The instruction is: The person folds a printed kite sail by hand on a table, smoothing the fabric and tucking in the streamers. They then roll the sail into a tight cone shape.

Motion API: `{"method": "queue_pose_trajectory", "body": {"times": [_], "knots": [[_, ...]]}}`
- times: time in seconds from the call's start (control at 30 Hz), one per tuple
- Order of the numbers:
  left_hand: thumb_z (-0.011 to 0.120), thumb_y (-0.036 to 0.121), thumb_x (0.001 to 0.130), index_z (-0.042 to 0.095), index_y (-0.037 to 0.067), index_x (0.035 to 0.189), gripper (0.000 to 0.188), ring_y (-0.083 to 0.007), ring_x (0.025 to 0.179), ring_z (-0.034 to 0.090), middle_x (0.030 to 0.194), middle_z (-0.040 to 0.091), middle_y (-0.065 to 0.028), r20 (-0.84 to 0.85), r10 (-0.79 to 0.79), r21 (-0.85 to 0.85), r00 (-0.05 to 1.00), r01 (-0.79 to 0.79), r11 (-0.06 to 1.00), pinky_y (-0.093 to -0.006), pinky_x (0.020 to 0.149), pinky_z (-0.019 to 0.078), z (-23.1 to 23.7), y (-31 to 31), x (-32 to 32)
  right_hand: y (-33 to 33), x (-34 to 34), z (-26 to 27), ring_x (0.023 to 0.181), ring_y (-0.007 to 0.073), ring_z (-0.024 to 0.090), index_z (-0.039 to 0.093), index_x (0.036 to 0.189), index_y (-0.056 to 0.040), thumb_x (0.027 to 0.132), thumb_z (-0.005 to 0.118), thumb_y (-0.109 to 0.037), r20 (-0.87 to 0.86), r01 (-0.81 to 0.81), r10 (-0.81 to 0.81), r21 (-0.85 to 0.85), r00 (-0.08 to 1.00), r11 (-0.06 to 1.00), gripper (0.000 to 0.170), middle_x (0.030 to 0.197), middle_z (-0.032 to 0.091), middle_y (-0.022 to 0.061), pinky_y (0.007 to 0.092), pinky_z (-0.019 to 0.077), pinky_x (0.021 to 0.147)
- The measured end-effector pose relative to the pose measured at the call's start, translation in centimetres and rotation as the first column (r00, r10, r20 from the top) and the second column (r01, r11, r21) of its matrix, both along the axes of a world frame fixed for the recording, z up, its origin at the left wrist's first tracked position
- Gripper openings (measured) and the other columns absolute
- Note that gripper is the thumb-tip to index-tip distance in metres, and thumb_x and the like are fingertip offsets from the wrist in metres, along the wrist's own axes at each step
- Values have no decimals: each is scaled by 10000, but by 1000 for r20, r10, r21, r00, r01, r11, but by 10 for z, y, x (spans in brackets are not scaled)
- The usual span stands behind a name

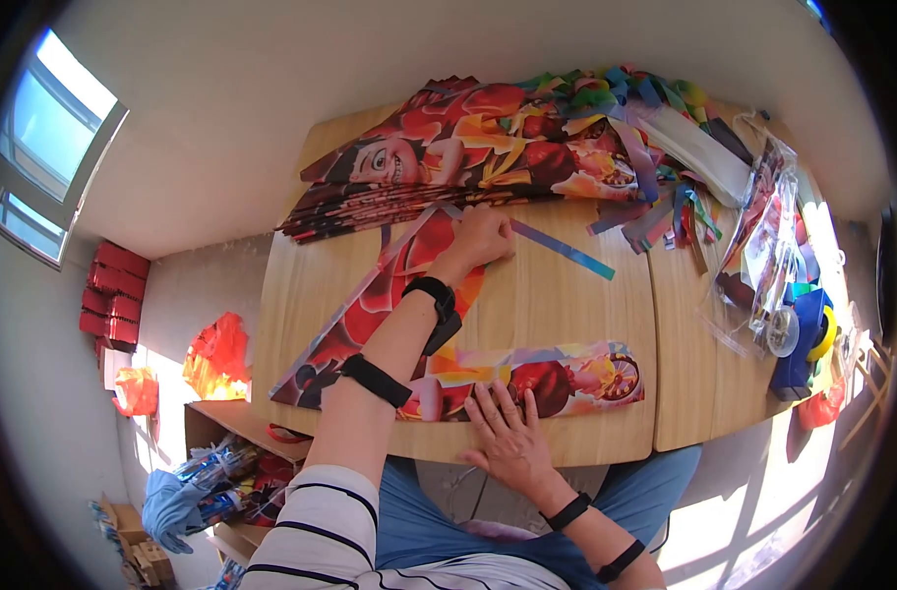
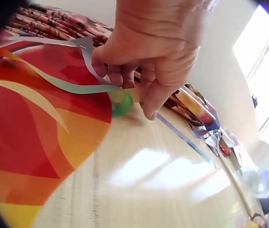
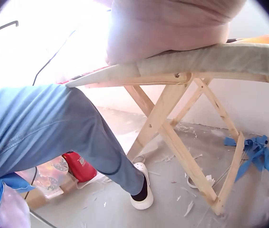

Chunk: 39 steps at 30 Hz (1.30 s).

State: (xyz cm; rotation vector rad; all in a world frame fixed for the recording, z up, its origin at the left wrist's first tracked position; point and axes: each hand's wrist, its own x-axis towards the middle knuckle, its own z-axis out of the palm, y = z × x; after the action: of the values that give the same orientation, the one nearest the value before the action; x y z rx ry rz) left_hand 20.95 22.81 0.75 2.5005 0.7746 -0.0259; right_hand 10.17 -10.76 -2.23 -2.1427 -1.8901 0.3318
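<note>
A glossy red and orange printed cartoon sheet (image 1: 409, 285) lies folded on the wooden table (image 1: 567, 315), a pale edging along its slanted side. At its upper end my left hand (image 1: 483, 236) pinches a narrow ribbon strip (image 2: 89, 89) between thumb and curled fingers. Beyond that hand, a purple-to-teal strip (image 1: 576, 258) stretches over the table. My right hand (image 1: 508, 438) rests with fingers spread on the lower part of the sheet, near the table's front edge. In the right wrist view only the heel of that hand (image 3: 167, 28) shows; its fingers are hidden.
A thick stack of printed cartoon sheets (image 1: 448, 157) lies along the back, with colourful ribbon tails (image 1: 655, 93) at its right. Clear plastic wrapping (image 1: 763, 236) and a blue tape dispenser (image 1: 803, 344) sit at the right edge. An open cardboard box (image 1: 208, 423) stands at the left.
</note>
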Motion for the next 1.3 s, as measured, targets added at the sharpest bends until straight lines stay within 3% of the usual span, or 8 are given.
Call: {"method": "queue_pose_trajectory", "body": {"times": [0.07, 0.13, 0.33, 0.5, 0.67, 0.83, 1.2, 1.3], "knots": [[840, 188, 770, 711, 76, 1016, 299, -284, 998, 693, 1061, 736, -135, 143, -26, -380, 989, 79, 922, -430, 917, 518, -2, 6, 0, 0, 0, 2, 1645, 318, 211, 444, 1630, -113, 911, 654, -651, -22, 5, -5, 22, 1000, 1000, 922, 1753, 318, 95, 635, 90, 1303], [802, 133, 818, 678, 54, 1049, 274, -236, 938, 706, 1017, 749, -114, 389, 92, -804, 916, 289, 520, -397, 922, 540, 13, 22, -24, 0, 1, 1, 1646, 314, 205, 421, 1642, -114, 912, 651, -657, -20, 5, -4, 25, 1000, 1000, 939, 1763, 292, 93, 642, 101, 1300], [758, 240, 955, 643, 22, 1156, 319, -211, 932, 742, 918, 740, -114, 359, 168, -914, 918, 310, 262, -351, 960, 572, 55, 70, -140, 0, 1, 0, 1645, 316, 207, 421, 1642, -109, 909, 654, -658, -17, 3, -2, 40, 1000, 999, 945, 1765, 286, 95, 654, 120, 1294], [799, 218, 889, 744, 10, 913, 216, -183, 821, 719, 807, 735, -81, -351, 367, -284, 861, -471, 835, -360, 803, 563, 66, 121, -254, 1, -1, -1, 1646, 317, 204, 424, 1640, -106, 917, 651, -657, -27, 9, -8, 44, 1000, 999, 937, 1762, 292, 98, 659, 118, 1290], [884, 151, 719, 743, 17, 895, 262, -290, 889, 728, 882, 738, -146, 232, 201, -120, 952, -177, 977, -393, 770, 552, 31, 97, -213, 1, -2, -6, 1650, 337, 194, 441, 1631, -104, 908, 668, -650, -54, 16, -13, 59, 998, 998, 933, 1761, 298, 109, 660, 100, 1289], [808, 49, 743, 764, 66, 920, 183, -339, 1110, 627, 1054, 675, -139, -32, 65, 506, 997, -40, 861, -490, 943, 464, 0, 70, -173, 2, -3, -5, 1651, 339, 190, 440, 1632, -103, 916, 661, -649, -48, 12, -10, 42, 999, 999, 927, 1758, 304, 113, 656, 91, 1291], [741, 88, 880, 760, 49, 962, 93, -314, 894, 727, 889, 761, -128, -313, 351, 521, 882, -150, 840, -516, 907, 488, 44, 29, -275, 1, -2, 1, 1648, 331, 199, 430, 1639, -106, 905, 685, -623, -28, 3, -3, 20, 1000, 1000, 934, 1760, 299, 105, 654, 142, 1289], [762, 113, 938, 739, 19, 987, 109, -206, 906, 706, 930, 734, -70, -80, 366, -316, 927, -372, 873, -374, 947, 512, 94, -25, -266, 2, -1, 3, 1649, 332, 194, 430, 1639, -107, 902, 686, -626, -22, 2, -1, 20, 1000, 1000, 937, 1760, 298, 101, 655, 130, 1292]]}}
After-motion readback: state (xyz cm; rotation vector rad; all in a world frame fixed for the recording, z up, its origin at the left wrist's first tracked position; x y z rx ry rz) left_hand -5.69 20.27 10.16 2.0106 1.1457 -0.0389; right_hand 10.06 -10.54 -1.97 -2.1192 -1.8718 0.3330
